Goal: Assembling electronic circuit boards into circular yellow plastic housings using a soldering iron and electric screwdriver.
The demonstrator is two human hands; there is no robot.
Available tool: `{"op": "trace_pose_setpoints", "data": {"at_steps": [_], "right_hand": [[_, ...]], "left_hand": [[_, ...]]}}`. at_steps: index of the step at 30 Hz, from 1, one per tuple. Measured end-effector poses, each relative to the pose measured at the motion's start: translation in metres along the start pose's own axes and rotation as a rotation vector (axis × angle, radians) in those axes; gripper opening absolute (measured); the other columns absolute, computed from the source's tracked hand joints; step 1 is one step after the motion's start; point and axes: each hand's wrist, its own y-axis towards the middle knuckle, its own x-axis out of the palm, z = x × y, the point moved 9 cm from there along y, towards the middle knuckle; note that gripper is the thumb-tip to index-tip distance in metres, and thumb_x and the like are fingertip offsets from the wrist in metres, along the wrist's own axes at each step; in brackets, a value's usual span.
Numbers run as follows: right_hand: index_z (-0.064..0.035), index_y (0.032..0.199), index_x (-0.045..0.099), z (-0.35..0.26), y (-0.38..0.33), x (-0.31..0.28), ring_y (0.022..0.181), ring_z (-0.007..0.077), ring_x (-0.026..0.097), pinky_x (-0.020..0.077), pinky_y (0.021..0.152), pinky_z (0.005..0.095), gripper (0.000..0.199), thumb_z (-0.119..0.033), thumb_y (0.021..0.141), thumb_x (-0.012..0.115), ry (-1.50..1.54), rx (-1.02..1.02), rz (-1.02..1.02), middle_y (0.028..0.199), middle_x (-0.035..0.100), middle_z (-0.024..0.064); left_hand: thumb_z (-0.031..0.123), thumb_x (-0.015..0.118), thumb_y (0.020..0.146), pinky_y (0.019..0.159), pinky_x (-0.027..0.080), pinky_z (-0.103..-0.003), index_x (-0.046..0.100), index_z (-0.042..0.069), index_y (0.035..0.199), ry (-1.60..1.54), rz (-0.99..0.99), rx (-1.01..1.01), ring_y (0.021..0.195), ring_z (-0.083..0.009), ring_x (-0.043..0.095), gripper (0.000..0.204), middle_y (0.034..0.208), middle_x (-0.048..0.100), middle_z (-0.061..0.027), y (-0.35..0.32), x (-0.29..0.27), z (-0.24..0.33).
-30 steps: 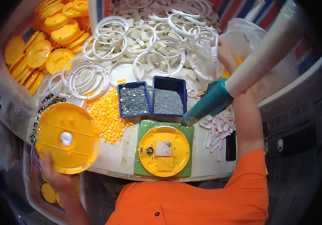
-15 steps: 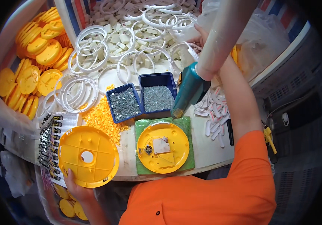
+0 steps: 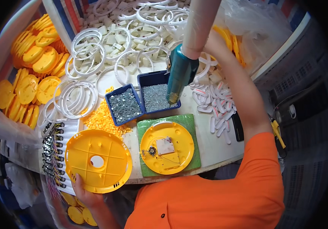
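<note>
My left hand (image 3: 85,194) grips the lower edge of a round yellow plastic cover (image 3: 112,152), which has a ribbed inner side and a round hole. My right arm reaches far across the table. Its hand (image 3: 212,42) is mostly hidden behind the sleeve of a hanging teal electric screwdriver (image 3: 181,72), near the white rings, so its fingers do not show. A second yellow round housing (image 3: 183,147) lies open side up on a green pad (image 3: 195,152). Fixed inside it are a white box (image 3: 164,145), a small dark round part and thin wires.
Two blue bins (image 3: 157,78) of small metal parts stand behind the pad. Nearby are small yellow pieces (image 3: 99,120), white rings (image 3: 89,57), white boxes, white strips (image 3: 217,103) and wired parts (image 3: 53,152). Yellow housings (image 3: 28,87) are heaped at the left.
The yellow cover in my left hand has moved right, toward the pad. My right hand's fingers, visible before by a white ring, are now behind the screwdriver's sleeve. The view has shifted slightly.
</note>
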Motion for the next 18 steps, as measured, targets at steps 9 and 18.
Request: {"op": "trace_pose_setpoints", "data": {"at_steps": [9,18], "right_hand": [[-0.0143,0.117,0.072,0.063,-0.071,-0.125,0.096,0.0359,0.070,0.0544,0.084,0.0444,0.031,-0.034,0.097,0.057,-0.156,0.283,0.326,0.104,0.072,0.0178],[0.0004,0.110,0.072,0.032,-0.256,-0.163,0.049,0.0012,0.041,0.0298,0.043,0.0188,0.029,-0.026,0.099,0.065,0.997,0.456,0.232,0.063,0.050,-0.0049]], "left_hand": [[0.023,0.044,0.104,0.111,0.044,-0.047,0.042,-0.004,0.144,-0.041,-0.131,-0.055,0.127,-0.0338,0.057,0.048,0.140,0.054,-0.0209,0.002,0.024,-0.013],[0.039,0.050,0.099,0.112,0.042,-0.045,0.032,-0.006,0.149,0.015,-0.477,-0.375,0.131,-0.0341,0.053,0.070,0.145,0.048,-0.0228,-0.020,0.105,-0.053]]}}
